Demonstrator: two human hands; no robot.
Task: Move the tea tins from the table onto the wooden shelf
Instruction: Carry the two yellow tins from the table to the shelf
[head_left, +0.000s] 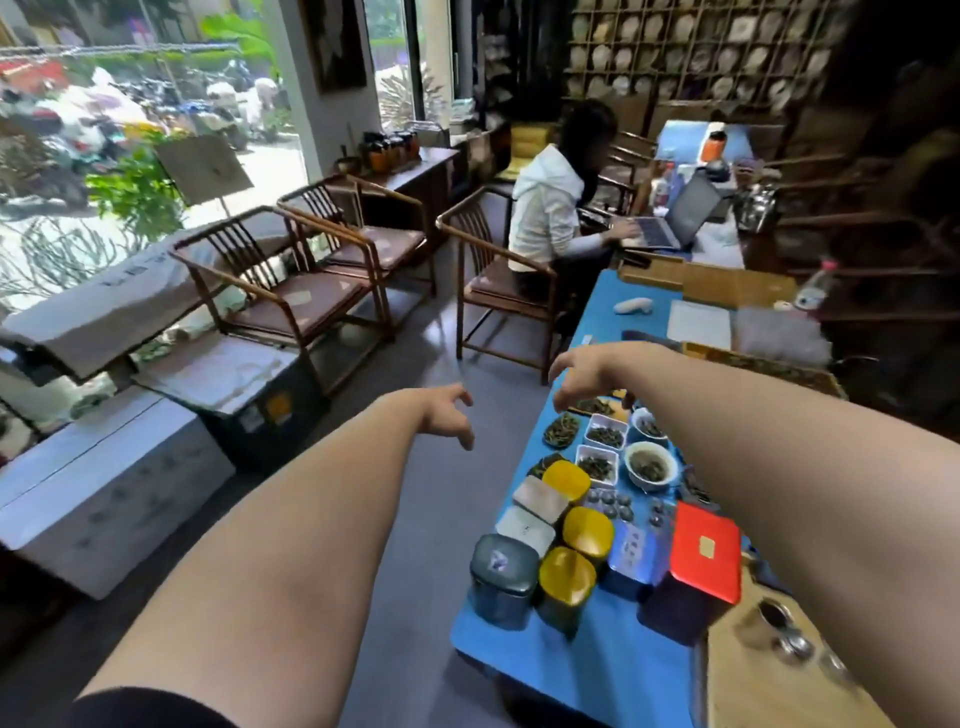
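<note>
A seated person (545, 208) types at a laptop (675, 218) beyond three wooden chairs (291, 291) (all unoccupied).

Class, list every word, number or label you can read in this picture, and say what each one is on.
None can be read.
Grey tin: pale lid mark, blurred.
Blue tin: dark marks, too small.
Red tin: gold patch, no legible text.
White boxes: faint print, blurred.

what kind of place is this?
Probably a tea shop: tins and dishes of loose leaf laid out on a blue table, and a wall rack full of round wrapped cakes.
</note>
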